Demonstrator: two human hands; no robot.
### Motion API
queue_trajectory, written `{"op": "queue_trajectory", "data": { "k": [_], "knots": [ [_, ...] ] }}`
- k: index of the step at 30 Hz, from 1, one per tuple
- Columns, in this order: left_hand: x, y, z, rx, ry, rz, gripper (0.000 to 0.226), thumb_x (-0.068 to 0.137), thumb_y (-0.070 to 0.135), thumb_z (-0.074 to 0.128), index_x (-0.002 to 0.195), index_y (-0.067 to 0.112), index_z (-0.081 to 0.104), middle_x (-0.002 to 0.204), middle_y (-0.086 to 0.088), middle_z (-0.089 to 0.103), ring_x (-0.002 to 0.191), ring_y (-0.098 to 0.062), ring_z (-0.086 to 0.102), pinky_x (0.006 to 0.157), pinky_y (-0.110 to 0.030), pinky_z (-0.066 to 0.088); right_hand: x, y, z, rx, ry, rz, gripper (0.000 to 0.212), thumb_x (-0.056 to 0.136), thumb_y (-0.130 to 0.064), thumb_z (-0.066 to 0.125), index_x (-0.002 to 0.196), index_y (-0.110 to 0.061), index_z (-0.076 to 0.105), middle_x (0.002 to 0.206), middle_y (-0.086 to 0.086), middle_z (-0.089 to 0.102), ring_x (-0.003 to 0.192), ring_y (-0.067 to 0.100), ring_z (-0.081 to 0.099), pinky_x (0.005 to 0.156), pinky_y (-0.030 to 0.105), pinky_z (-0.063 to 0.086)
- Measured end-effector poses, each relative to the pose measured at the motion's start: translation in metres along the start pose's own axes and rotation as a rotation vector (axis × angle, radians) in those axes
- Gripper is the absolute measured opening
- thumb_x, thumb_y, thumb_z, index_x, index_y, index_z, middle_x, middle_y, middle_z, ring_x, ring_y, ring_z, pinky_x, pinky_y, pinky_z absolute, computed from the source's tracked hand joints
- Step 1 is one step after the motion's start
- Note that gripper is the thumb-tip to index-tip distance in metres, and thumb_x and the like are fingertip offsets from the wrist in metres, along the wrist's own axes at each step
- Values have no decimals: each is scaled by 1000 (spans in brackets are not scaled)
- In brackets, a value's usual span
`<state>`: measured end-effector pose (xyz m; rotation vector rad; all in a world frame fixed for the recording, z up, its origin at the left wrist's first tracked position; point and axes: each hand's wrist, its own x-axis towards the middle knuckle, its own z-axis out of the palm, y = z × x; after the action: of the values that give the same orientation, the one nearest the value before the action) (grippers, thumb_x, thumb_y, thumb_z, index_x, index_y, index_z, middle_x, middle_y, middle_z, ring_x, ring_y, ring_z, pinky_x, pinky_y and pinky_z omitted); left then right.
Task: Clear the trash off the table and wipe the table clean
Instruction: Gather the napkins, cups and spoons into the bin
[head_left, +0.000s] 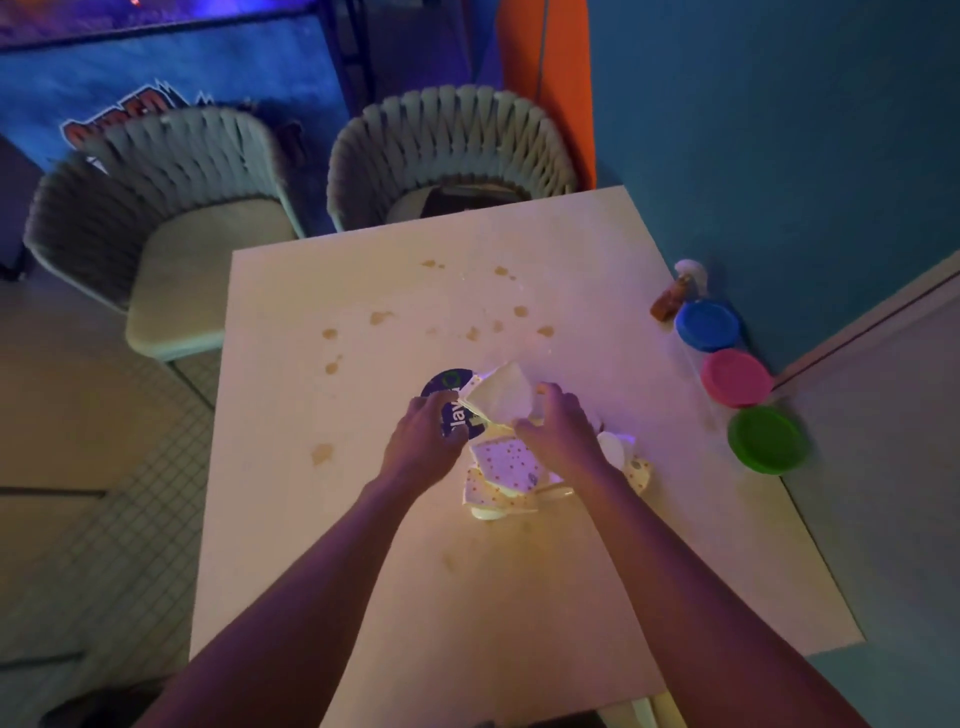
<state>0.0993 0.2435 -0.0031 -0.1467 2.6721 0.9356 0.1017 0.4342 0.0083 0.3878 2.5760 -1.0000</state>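
Left hand covers part of the dark round lid's lettering. Right hand hides the napkin pile's middle. Spray bottle blurred.

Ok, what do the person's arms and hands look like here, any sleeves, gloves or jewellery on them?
Both forearms are bare right down to the bottom edge of the picture: no sleeves show. The left hand and the right hand wear no gloves, and no watch, bracelet or ring can be made out on the wrists or fingers. The dim, coloured room light would hide fine details such as small marks.
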Motion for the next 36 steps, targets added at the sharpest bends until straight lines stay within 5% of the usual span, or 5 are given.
{"op": "queue_trajectory", "data": {
  "k": [22, 28, 36],
  "knots": [
    [55, 21, 39, -61, -18, -284, 69, 89, 26, 66, 152, 17, 40, 150, -9, 45, 128, -25, 52, 105, -38, 42, 123, -8, 8, -163, -285, -83, 84, 78, -33, 79, 148, -20, 34, 141, 11, 42, 128, 30, 48, 99, 39, 46],
    [58, 23, 44, -103, 65, -289, 55, 90, 12, 63, 144, 20, 52, 140, -7, 49, 97, -13, 55, 86, -23, 42, 132, -4, 11, -115, -353, -20, 80, 70, -34, 86, 136, -15, 46, 132, 7, 38, 121, 30, 52, 97, 45, 51],
    [54, 23, 43, -133, 129, -206, 43, 86, 8, 66, 124, 26, 68, 115, 3, 66, 97, -14, 64, 78, -20, 43, 131, -2, 2, -116, -391, -178, 64, 62, -25, 90, 117, -32, 58, 124, 1, 44, 114, 25, 52, 89, 40, 54]
  ]
}}
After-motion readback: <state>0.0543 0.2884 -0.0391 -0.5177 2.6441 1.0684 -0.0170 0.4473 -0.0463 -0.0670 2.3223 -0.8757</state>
